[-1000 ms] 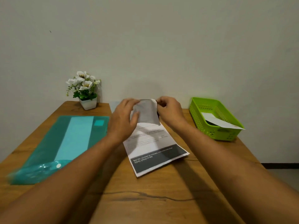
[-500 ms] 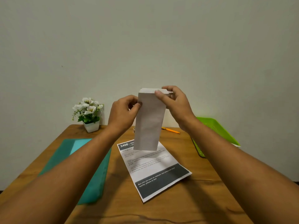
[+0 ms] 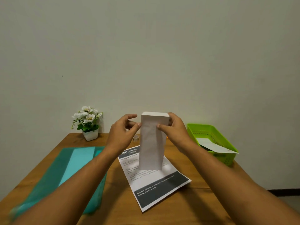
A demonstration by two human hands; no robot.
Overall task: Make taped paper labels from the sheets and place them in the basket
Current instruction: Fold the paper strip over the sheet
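A folded white paper strip [image 3: 151, 143] hangs upright in the air above the table, its fold at the top. My right hand [image 3: 174, 132] pinches its upper right edge between thumb and fingers. My left hand [image 3: 122, 135] touches its upper left edge with the thumb tip, fingers curled just behind. Below it a printed sheet [image 3: 154, 179] with a dark footer band lies flat on the wooden table [image 3: 194, 207]. The green basket [image 3: 215, 135] at the right holds one white paper label [image 3: 214, 146].
A teal plastic folder [image 3: 68, 172] lies on the left of the table. A small white pot of flowers [image 3: 88, 124] stands at the back left by the wall. A roll of tape [image 3: 136, 138] peeks out behind my left hand.
The folded strip went from resting on the printed sheet to being held upright in the air by both hands. The camera tilted up, and the hands shifted slightly right.
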